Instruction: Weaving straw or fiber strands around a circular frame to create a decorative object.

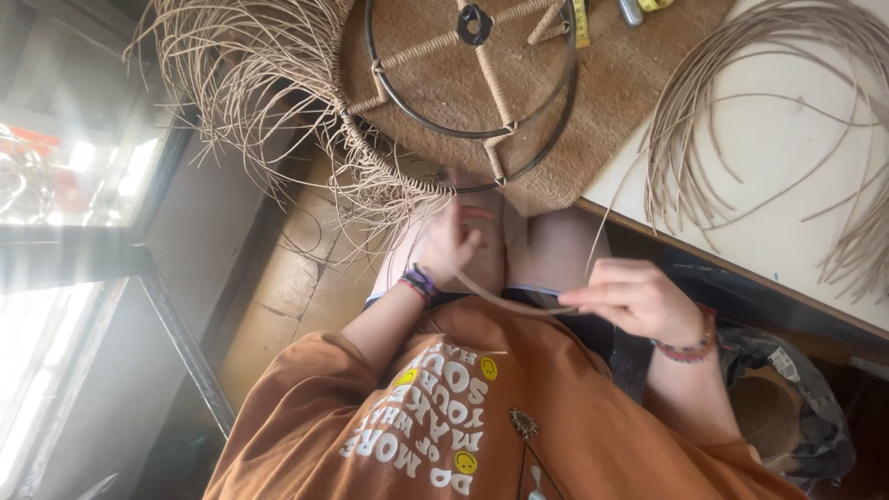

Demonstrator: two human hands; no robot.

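Across the person's lap a thin rattan strand [505, 304] runs between the left hand [451, 243], closed on its end beside the metal ring frame [468, 93], and the right hand [634, 298], pinching it; it looks light, springy and best gripped near the weave.

Tan cane strands [278, 83] — dark metal ring [463, 130] — rust-orange shirt [482, 426], white lettering.

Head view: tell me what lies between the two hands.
In the head view, a single tan cane strand arcs from the left hand to the right hand, across the bare knees.
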